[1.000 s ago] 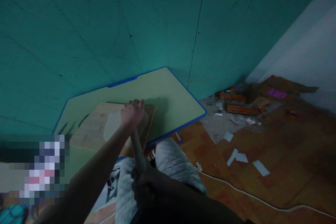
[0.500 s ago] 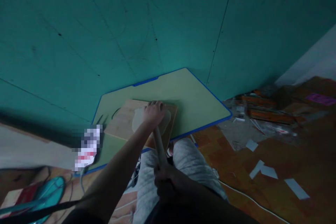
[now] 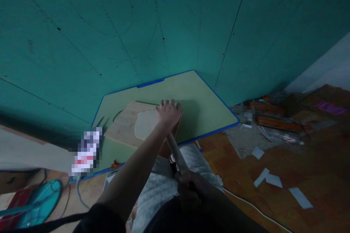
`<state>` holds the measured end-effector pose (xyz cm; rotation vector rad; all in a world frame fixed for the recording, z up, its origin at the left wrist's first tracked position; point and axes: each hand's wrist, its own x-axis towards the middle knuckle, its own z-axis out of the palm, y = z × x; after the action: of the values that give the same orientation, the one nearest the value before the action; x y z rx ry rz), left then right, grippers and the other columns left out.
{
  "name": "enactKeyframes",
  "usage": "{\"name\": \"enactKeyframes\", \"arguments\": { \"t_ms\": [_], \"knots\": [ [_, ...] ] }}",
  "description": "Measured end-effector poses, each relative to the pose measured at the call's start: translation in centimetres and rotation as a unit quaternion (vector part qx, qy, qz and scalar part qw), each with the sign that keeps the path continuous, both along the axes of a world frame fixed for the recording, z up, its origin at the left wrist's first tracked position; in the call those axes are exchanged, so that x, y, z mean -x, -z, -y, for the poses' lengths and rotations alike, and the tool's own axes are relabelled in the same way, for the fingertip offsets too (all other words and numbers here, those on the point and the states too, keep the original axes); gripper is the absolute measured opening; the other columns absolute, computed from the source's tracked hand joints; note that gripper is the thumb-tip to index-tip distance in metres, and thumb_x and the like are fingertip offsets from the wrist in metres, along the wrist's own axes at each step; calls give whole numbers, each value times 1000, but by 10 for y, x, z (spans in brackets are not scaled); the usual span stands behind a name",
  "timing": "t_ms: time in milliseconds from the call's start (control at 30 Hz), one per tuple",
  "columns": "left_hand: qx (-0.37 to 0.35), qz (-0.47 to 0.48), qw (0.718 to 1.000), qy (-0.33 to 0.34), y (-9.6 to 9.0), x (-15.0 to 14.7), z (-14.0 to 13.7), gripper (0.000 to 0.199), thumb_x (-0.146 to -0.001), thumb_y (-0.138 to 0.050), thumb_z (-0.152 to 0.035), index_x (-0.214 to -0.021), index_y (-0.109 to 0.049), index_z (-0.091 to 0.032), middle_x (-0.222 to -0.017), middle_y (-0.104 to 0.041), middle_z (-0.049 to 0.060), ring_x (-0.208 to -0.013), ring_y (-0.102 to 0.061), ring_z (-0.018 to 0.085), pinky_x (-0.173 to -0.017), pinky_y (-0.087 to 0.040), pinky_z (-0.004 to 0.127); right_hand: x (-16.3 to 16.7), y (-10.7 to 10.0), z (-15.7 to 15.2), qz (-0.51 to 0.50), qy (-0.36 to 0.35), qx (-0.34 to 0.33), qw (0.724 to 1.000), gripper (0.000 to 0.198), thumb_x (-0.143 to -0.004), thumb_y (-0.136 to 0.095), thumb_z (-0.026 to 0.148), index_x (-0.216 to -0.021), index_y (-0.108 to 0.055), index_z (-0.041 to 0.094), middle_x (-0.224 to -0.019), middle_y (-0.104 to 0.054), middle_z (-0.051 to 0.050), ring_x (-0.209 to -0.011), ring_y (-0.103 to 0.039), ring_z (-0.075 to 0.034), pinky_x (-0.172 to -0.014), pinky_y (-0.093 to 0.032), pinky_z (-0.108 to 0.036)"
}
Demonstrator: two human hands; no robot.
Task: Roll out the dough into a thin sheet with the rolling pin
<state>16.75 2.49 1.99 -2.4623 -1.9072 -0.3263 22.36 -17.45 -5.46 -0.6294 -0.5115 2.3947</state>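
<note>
A wooden board (image 3: 123, 120) lies on a pale table with a blue rim (image 3: 218, 113). On it is a flat, whitish, rounded sheet that looks like dough (image 3: 146, 125), its right part covered by my hand. My left hand (image 3: 168, 113) rests at the board's right side, fingers stretched and spread, over the far end of a pale rod like a rolling pin (image 3: 176, 151). Closer to my body, my right hand (image 3: 188, 185) is wrapped round the near end of that rod, which slants up toward my left wrist. Dim light blurs its fingers.
A green wall (image 3: 131, 36) rises behind the table. A pixelated item (image 3: 87, 151) stands on the table's left part. Pale paper scraps (image 3: 300, 197), a cable (image 3: 254, 207) and orange-brown pieces with plastic (image 3: 279, 122) lie on the floor at right. A teal round object (image 3: 43, 200) is lower left.
My left hand has shifted slightly right and its fingers have spread out. My right hand and the rod's near end have moved right and a little up. More of the whitish sheet's left part shows.
</note>
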Motion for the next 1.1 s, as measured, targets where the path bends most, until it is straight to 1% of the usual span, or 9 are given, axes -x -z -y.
{"name": "enactKeyframes", "arguments": {
  "t_ms": [100,167,233,300,500,767,900,1000,1100],
  "knots": [
    [12,-14,1000,17,0,24,0,32,-99,-36,-35,-109,-63,-20,-116,-66,13,-118,-54,29,-94,-46,47,7,1,-1,7,14,-6,1000,35,-93,-60,37,-122,-58,17,-120,-61,-8,-99,-63,-21,-83,-55,-41],
    [7,-21,1000,9,0,41,1,31,-99,-36,-32,-106,-63,-20,-115,-66,12,-120,-52,28,-95,-46,44,20,0,-3,11,22,-10,1000,22,-87,-67,32,-98,-64,13,-89,-68,-3,-72,-64,-14,-66,-55,-31],
    [3,-19,1000,2,0,48,1,30,-98,-37,-32,-105,-64,-20,-116,-66,12,-120,-52,29,-94,-46,43,31,-2,-4,4,35,-15,999,22,-74,-74,23,-65,-55,15,-49,-53,6,-40,-45,-6,-44,-42,-20],
    [3,-18,1000,0,1,42,0,31,-98,-38,-32,-105,-65,-19,-115,-66,12,-118,-54,30,-93,-47,44,33,-6,-5,-34,54,-8,998,29,-66,-71,19,-56,-45,19,-36,-40,11,-30,-29,-3,-36,-28,-17],
    [-39,0,997,67,4,8,-2,34,-96,-40,-38,-105,-65,-18,-112,-68,12,-110,-59,30,-91,-46,44,1,-11,-2,-15,98,-5,995,23,-68,-62,34,-56,-46,22,-32,-37,11,-27,-24,-5,-29,-16,-19],
    [-23,26,997,73,7,50,2,29,-96,-40,-31,-102,-66,-19,-111,-69,9,-113,-58,26,-92,-46,38,27,-10,-7,38,81,-68,994,26,-63,-70,28,-57,-45,22,-34,-40,11,-26,-27,-4,-30,-17,-20],
    [-24,-1,998,63,7,32,2,33,-96,-39,-33,-98,-67,-18,-108,-69,11,-110,-59,29,-91,-45,43,13,-7,-6,43,98,-59,992,27,-66,-67,36,-59,-45,22,-33,-37,12,-26,-24,-5,-30,-18,-21],
    [-33,2,997,73,5,14,2,34,-96,-38,-34,-102,-66,-16,-109,-68,13,-107,-60,29,-91,-46,44,-8,-11,-4,132,131,-78,979,26,-73,-61,45,-72,-53,20,-35,-38,13,-27,-21,-5,-31,-15,-21],
    [-41,35,997,61,6,20,4,33,-95,-42,-35,-115,-62,-18,-121,-64,12,-111,-59,29,-93,-46,42,-18,-23,-3,279,121,-139,943,33,-77,-60,46,-91,-60,16,-44,-45,11,-34,-31,-6,-36,-23,-20]
  ]
}}
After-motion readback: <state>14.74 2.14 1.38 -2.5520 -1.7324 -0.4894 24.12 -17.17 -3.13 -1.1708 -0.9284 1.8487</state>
